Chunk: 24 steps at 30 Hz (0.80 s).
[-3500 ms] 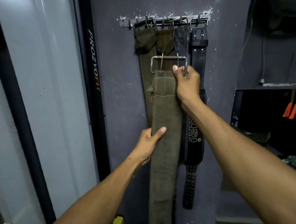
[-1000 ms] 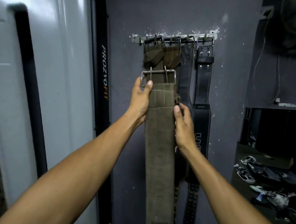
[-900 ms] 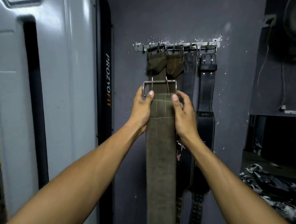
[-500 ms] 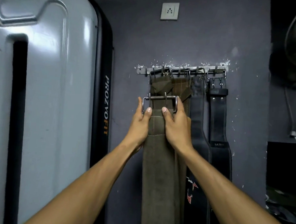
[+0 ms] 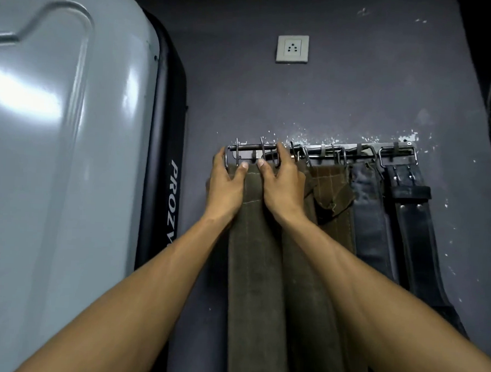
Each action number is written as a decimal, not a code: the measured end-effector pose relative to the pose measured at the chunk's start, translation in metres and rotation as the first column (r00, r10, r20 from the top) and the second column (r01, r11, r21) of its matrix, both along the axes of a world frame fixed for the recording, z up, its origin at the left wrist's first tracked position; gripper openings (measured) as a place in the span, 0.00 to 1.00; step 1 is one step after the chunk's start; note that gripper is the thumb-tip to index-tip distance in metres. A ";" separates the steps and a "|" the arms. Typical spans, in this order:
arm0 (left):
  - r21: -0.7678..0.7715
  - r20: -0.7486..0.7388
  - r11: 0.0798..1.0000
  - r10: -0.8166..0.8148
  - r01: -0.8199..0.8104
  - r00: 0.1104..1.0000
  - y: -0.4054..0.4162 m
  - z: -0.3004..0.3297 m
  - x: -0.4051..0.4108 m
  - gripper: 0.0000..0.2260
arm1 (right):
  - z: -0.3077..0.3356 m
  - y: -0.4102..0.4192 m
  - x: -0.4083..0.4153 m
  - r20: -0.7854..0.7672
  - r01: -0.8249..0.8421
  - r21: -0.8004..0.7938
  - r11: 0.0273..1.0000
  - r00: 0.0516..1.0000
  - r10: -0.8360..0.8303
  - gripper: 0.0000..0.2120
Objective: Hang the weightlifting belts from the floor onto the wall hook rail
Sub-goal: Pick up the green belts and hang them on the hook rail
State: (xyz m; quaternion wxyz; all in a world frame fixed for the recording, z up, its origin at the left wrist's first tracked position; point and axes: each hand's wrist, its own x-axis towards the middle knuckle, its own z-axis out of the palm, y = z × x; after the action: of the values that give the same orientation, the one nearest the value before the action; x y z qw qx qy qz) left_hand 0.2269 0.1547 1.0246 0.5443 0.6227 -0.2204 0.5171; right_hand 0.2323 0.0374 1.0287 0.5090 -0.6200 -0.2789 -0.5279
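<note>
An olive canvas belt (image 5: 257, 271) hangs straight down the dark wall, its metal buckle (image 5: 240, 153) raised against the left end of the hook rail (image 5: 354, 150). My left hand (image 5: 227, 185) grips the belt's top left corner by the buckle. My right hand (image 5: 284, 188) holds the top right corner, fingers reaching up onto the rail. Whether the buckle sits over a hook is hidden by my fingers. To the right hang another olive belt (image 5: 331, 207) and two black leather belts (image 5: 407, 217).
A large grey machine panel (image 5: 55, 147) with a black edge strip reading PROZV stands close on the left. A wall socket (image 5: 292, 49) sits above the rail. A dark round object shows at the right edge.
Both hands have lifted the olive belt's buckle up from below the rail to the rail's left end. The view has tilted upward, bringing the socket further into sight.
</note>
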 end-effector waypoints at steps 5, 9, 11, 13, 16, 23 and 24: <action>0.009 -0.033 0.999 0.040 -0.040 0.999 0.017 0.047 0.036 0.27 | 0.046 0.015 0.031 -0.017 0.083 -0.032 0.996 0.996 -0.083 0.21; 0.002 -0.122 0.999 0.042 -0.042 0.992 0.027 0.058 0.068 0.22 | 0.058 0.020 0.058 -0.119 0.095 -0.140 0.986 0.986 -0.113 0.14; -0.014 -0.162 0.999 -0.034 0.033 0.986 0.032 0.050 0.077 0.21 | 0.052 0.024 0.066 -0.122 0.114 -0.179 0.977 0.983 -0.137 0.14; -0.017 -0.164 0.995 -0.100 0.098 0.981 0.036 0.038 0.082 0.23 | 0.041 0.026 0.068 -0.102 0.114 -0.203 0.972 0.985 -0.137 0.16; -0.028 -0.109 0.997 -0.077 0.075 0.991 0.034 0.023 0.079 0.23 | 0.019 0.025 0.064 -0.062 0.125 -0.208 0.970 0.988 -0.140 0.25; -0.044 -0.224 0.995 0.081 -0.093 0.971 0.010 -0.061 0.070 0.19 | -0.061 0.024 0.072 -0.128 0.045 -0.081 0.996 0.990 -0.055 0.29; -0.047 -0.229 0.994 0.089 -0.103 0.969 0.008 -0.064 0.069 0.20 | -0.061 0.023 0.072 -0.130 0.027 -0.070 0.997 0.991 -0.036 0.29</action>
State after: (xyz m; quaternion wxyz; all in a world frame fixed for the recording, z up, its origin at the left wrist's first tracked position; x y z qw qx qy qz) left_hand 0.2959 0.1625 0.9609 0.5582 0.6713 -0.1115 0.4748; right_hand 0.3045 0.0608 0.9678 0.4963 -0.6747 -0.2529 -0.4843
